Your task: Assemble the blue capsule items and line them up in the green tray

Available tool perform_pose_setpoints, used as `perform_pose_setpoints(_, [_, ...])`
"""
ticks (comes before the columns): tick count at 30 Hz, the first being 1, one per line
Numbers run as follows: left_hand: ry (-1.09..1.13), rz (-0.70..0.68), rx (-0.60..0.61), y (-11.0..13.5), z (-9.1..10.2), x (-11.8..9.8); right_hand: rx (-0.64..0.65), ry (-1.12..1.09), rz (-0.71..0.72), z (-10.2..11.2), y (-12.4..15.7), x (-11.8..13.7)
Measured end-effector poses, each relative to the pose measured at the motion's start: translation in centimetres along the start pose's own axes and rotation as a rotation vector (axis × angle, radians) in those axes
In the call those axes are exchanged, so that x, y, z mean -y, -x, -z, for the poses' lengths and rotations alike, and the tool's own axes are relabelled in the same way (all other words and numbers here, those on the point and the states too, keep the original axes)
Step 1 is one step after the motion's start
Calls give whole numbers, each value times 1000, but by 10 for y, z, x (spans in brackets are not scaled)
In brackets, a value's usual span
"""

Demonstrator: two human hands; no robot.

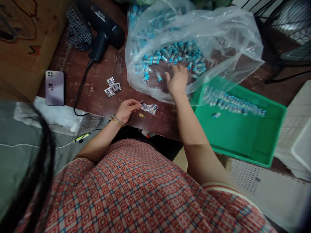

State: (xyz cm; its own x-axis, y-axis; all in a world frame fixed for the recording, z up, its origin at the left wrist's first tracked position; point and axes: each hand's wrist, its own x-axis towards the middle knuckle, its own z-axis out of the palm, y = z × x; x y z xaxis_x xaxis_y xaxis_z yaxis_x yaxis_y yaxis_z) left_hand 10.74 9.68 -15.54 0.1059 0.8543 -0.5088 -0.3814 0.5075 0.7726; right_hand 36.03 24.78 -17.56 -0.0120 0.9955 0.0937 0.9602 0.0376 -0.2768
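Note:
My right hand (178, 81) reaches inside the mouth of a big clear plastic bag (230, 38), fingers apart and holding nothing. Just beyond its fingertips lies a heap of small clear cylinders with blue ends (182, 50). One loose cylinder (158, 76) rests left of the fingers. At the table's near edge, my left hand (127, 110) is pinched closed; a sliver shows at its fingertips, too small to name. Small printed squares (152, 108) lie right beside those fingers. Another little group of printed squares (109, 92) sits farther left.
On the right, a green tray (243, 136) carries a row of small cylinders (233, 103) and a single one apart. A black hair dryer (103, 32) with its cord, a checked cloth (79, 30), a phone (55, 88) and a cardboard box (31, 42) occupy the left. A fan (289, 29) stands far right.

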Motion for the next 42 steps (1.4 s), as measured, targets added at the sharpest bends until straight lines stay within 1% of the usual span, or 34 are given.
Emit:
perform_pose_setpoints(3, [11,-14,2,3,1,-2,59,-86,41,-20,-1,24])
perform_pose_setpoints(5, [20,-16,-5,6,4,-4,47,-198,79,-26,1,26])
perform_pose_setpoints(6, [21,-16,-10,7,6,-5,36,-252,114,-24,4,22])
perform_pose_setpoints(7, [21,-14,-13,7,7,-5,30,-292,154,-19,7,17])
perform_pose_setpoints(9, [22,-5,-17,7,9,-5,47,-329,221,-2,16,5])
perform_pose_setpoints(12, [36,15,3,5,6,-2,86,-426,242,30,37,-5])
perform_pose_setpoints(15, [48,14,42,3,0,1,106,-620,238,56,66,5])
perform_pose_setpoints(19, [45,11,79,4,-6,1,185,-778,256,75,99,33])
perform_pose_setpoints(23, [38,43,91,7,-9,-3,279,-814,262,83,113,51])
perform_pose_setpoints(26, [42,58,105,10,-11,-4,261,-779,277,85,118,55])
perform_pose_setpoints(30, [55,68,134,12,-14,-1,220,-752,293,83,122,51])
perform_pose_setpoints(33, [36,83,129,12,-14,1,146,-788,227,80,122,44])
perform_pose_setpoints(35, [33,88,120,11,-13,3,121,-835,201,79,121,39])
perform_pose_setpoints(39, [55,80,132,8,-12,3,183,-888,216,80,121,37])
perform_pose_setpoints(42, [61,78,150,8,-13,3,214,-843,248,85,126,43])
